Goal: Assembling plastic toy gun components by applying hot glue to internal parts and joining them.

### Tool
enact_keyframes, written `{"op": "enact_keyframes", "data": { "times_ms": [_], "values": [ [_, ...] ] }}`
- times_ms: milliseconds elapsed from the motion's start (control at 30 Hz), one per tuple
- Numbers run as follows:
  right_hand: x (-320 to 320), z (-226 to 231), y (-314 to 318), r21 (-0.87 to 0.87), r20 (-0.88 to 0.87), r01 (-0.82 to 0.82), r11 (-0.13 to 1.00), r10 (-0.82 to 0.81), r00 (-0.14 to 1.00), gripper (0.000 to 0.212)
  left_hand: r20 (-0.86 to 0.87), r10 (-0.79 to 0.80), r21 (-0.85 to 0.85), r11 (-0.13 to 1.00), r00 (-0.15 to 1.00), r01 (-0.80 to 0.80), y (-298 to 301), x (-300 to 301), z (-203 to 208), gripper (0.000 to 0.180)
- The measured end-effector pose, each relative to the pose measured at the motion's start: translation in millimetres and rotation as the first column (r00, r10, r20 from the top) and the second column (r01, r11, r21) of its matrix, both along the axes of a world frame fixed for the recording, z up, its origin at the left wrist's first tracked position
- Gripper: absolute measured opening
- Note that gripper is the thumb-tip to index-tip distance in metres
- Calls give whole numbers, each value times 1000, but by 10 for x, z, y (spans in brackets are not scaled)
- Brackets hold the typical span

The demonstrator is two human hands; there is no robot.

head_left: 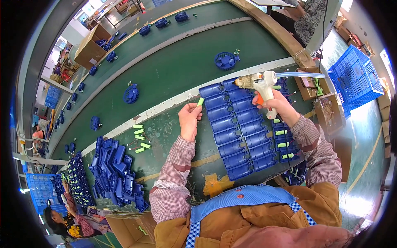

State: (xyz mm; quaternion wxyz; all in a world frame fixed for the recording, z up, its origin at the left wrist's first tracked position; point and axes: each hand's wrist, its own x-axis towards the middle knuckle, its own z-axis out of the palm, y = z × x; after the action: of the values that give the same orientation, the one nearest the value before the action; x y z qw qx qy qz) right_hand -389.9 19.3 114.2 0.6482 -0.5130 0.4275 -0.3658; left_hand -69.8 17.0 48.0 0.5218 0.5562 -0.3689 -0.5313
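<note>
My right hand [282, 106] is closed round the handle of a white hot glue gun [264, 82], its fingers at the orange trigger. A clear glue stick [302, 75] runs out of the gun's back. The gun's dirty nozzle is over the far end of rows of blue plastic shells [222, 137]. Between the fingertips of my left hand [190, 118] is a light green battery cell [201, 101], beside the far left shell. Shells in the right-hand column hold green cells [283, 145] with thin wires. Several loose green cells [139, 131] lie left of my left arm.
A heap of blue shells [115, 169] lies at the left. Blue fans [225, 60] stand on the green belt [173, 58] beyond a pale rail. Cardboard boxes [328, 108] and a blue crate [355, 78] are at the right. People sit at far right [310, 20] and lower left [62, 221].
</note>
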Motion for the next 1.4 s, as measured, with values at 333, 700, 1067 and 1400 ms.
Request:
{"op": "enact_keyframes", "data": {
  "times_ms": [333, 700, 1067, 1400],
  "values": [
    [113, -55, -53, -10, -55, 32, 999, -32, 998, 43, 19, -76, -89, 993, 997, 78, -274, -183, 140, 9],
    [179, -175, -110, -5, -68, 48, 999, -48, 997, 35, 189, -50, -174, 981, 981, 83, -626, -473, 83, 11],
    [86, -180, -73, -3, -80, 135, 991, -135, 988, 33, 647, 125, -416, 885, 752, 211, -931, -847, -102, 18],
    [17, -113, 55, -7, -78, 143, 990, -143, 987, 36, 815, 208, -442, 827, 541, 349, -917, -1060, -110, 18]
  ]
}}
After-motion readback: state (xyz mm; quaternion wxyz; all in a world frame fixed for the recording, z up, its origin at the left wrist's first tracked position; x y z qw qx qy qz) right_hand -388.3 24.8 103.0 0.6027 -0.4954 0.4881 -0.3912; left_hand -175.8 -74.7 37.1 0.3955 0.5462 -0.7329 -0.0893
